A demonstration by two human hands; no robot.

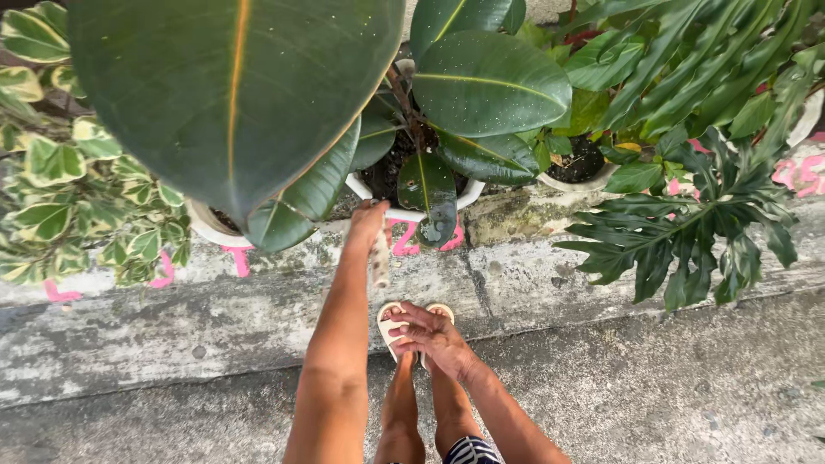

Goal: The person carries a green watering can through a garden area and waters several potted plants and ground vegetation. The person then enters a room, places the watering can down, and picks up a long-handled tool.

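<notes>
Gripping a pale, slim stick-like tool (380, 258), the left hand (368, 225) reaches at twelve o'clock toward the white round plant pot (404, 213); the right hand (430, 335) hovers loosely open, holding nothing, over the sandalled feet.

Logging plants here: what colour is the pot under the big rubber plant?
White round pot, seen best in the head view.
</notes>
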